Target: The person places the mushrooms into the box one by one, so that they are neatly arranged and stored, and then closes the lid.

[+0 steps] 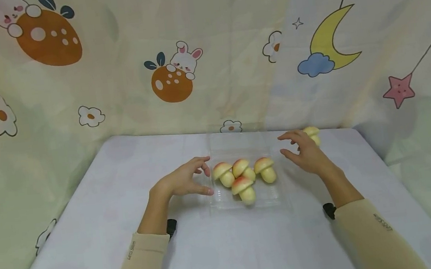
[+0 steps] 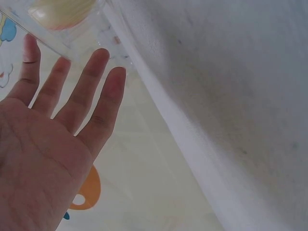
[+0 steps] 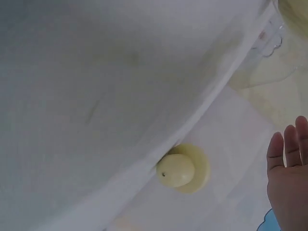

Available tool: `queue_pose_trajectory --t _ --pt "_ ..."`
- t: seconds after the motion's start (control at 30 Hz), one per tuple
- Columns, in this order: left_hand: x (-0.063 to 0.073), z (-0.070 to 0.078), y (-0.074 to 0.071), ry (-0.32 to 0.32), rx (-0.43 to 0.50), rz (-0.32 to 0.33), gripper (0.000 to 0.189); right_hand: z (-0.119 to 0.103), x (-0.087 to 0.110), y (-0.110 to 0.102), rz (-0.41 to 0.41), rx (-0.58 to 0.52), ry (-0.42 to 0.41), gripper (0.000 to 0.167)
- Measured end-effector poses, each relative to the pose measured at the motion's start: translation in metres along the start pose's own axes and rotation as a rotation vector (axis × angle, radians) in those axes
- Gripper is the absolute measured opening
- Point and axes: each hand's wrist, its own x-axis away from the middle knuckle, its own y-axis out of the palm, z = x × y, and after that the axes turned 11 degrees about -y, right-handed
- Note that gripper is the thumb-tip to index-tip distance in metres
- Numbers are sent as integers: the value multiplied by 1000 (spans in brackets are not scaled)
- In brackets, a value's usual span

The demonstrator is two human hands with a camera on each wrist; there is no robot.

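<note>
Several toy mushrooms (image 1: 248, 196), cream-yellow with reddish tops, lie inside a clear plastic box (image 1: 223, 201) in the head view. Its transparent lid (image 1: 238, 143) is folded open toward the back. My left hand (image 1: 183, 179) is at the box's left side, thumb and fingers spread apart, holding nothing. Whether its fingertips touch the box wall, I cannot tell. To the right of the box, my right hand (image 1: 306, 151) hovers with loosely bent fingers and nothing in its grasp. Another mushroom (image 1: 312, 133), partly hidden behind that hand, stands near the table's back edge; the right wrist view also shows this mushroom (image 3: 178, 171).
A white cloth covers the table (image 1: 229, 252). Behind it hangs a printed curtain (image 1: 231, 61) with rabbits, flowers, a moon and a star, close to the back edge. Each wrist wears a dark strap piece, such as the black one (image 1: 329, 210) on the right.
</note>
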Motion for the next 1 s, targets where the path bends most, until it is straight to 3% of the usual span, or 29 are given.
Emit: queue_pose_trajectory --t 0.2,0.33,0.73,1.0 --pt "1 -1 -1 0 -8 6 54 12 2 -2 44 17 -37 35" --pt "1 -1 -2 8 -13 6 54 16 3 -4 43 39 -16 36" --pt "1 0 0 -1 1 -5 57 26 7 -14 -45 12 68 44" --pt "1 0 0 5 4 -3 56 33 2 -31 -141 39 200 55"
